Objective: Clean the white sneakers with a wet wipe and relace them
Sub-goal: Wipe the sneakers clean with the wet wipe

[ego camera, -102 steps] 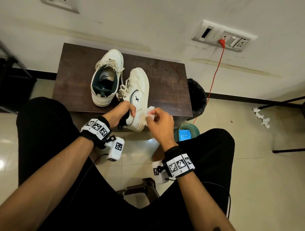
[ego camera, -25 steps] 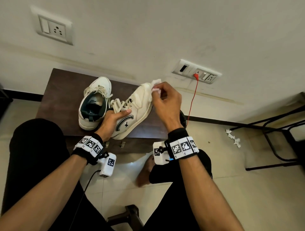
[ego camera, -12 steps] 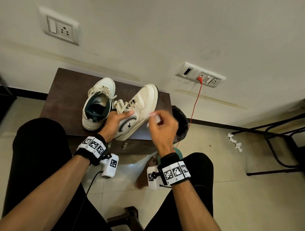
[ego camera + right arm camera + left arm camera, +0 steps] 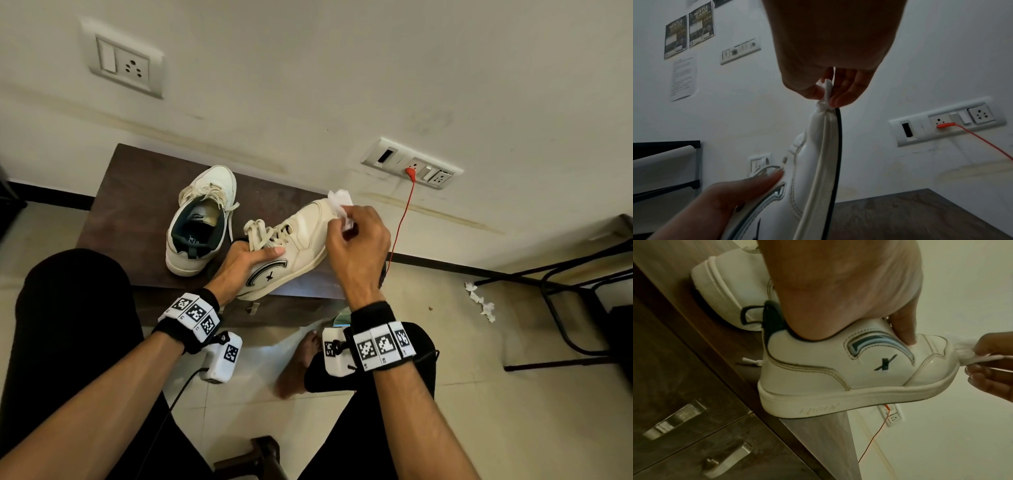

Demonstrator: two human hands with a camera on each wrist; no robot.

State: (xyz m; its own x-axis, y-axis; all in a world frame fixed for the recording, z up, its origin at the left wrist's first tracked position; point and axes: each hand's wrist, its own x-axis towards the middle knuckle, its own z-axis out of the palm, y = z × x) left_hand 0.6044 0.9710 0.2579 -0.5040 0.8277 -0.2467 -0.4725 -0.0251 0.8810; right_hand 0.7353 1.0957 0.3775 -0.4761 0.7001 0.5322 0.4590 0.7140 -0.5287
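Two white sneakers are on a dark wooden cabinet (image 4: 137,205). The left sneaker (image 4: 202,222) stands flat with loose laces. My left hand (image 4: 246,262) grips the right sneaker (image 4: 301,240) (image 4: 838,369) at its collar, thumb on the side, heel on the cabinet edge and toe raised. My right hand (image 4: 352,236) (image 4: 830,94) pinches a crumpled white wet wipe (image 4: 340,200) (image 4: 826,97) against the toe of that sneaker. In the left wrist view the wipe (image 4: 826,352) sits at the toe tip between my right fingers.
A black bin sits mostly hidden behind my right hand. A red cable (image 4: 404,212) runs down from the wall socket (image 4: 411,168). Crumpled wipes (image 4: 479,301) lie on the floor at right by a black metal chair frame (image 4: 565,291). The cabinet front has metal drawer handles (image 4: 674,418).
My right hand with the wipe has gone from the sneaker's side up to its toe. My left hand keeps its grip and the toe has tipped a little further right.
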